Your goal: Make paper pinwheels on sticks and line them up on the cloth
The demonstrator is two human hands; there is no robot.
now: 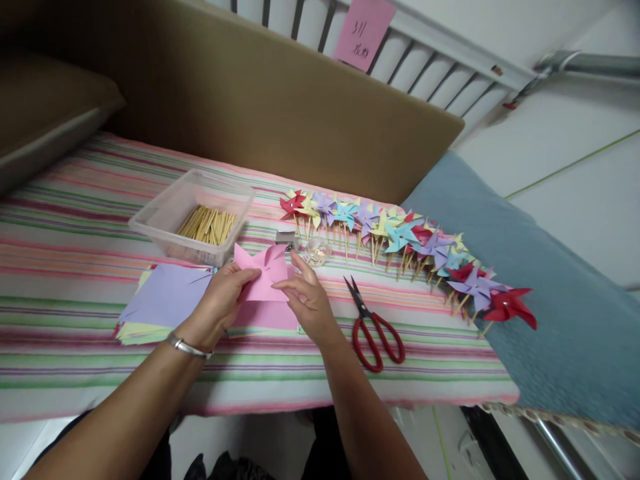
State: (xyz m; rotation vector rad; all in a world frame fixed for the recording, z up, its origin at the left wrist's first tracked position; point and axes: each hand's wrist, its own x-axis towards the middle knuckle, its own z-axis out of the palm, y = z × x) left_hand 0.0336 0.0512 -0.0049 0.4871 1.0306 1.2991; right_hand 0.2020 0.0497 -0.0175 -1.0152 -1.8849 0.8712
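In the head view, the left hand (227, 293) has its thumb and fingers pinched together on the left side of a pink paper (259, 288), which is held up off the striped cloth (435, 380) between the two hands. The right hand (307, 300) has its fingertips at the paper's right edge, the fingers partly spread — whether they pinch it or merely rest there, I cannot tell. This piece looks to be partway along: a slit shows near its middle and its upper edge curls, but no finished blades and no stick are on it. Much seems done already, since a long row of pinwheels (400, 237) lies on the right, many visibly on sticks. Plenty appears left too: a stack of coloured sheets (167, 293) lies beside the left hand, another pink sheet (267, 318) lies beneath the held one, and loose sticks (207, 227) fill part of a plastic box (205, 190). Red-handled scissors (373, 330) lie apart from the right hand.
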